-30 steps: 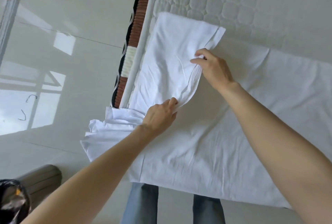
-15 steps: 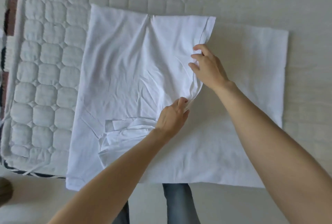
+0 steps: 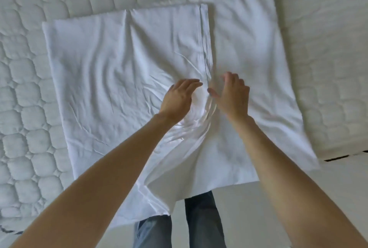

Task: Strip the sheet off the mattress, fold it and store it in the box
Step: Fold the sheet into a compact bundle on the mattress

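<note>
Both hands are over the middle of the white sheet (image 3: 111, 72), which lies part-folded and flat on the quilted mattress (image 3: 29, 92).

Left hand (image 3: 178, 98): fingers straight and together, held loose, nothing held. Whether the fingertips touch the cloth cannot be told; the hand is slightly blurred.

Right hand (image 3: 233, 94): fingers also extended, thumb spread toward the left hand, nothing held. The grip of each hand is slack; neither pinches or curls round the fabric.

Between the two hands runs the folded edge (image 3: 205, 44) of the upper layer, going straight away from the person toward the far side of the bed. Left of the left hand the upper layer spreads wide, with soft wrinkles fanning out from the spot under the palms. Right of the right hand a single lower layer shows, smoother, reaching toward the mattress edge.

Below the wrists the cloth bunches into creases that run toward the person. The near edge of the sheet hangs over the side of the mattress, with one corner (image 3: 157, 206) drooping lowest, in front of the person's jeans (image 3: 203, 223).

The floor (image 3: 278, 204) beside the bed is pale and glossy.
</note>
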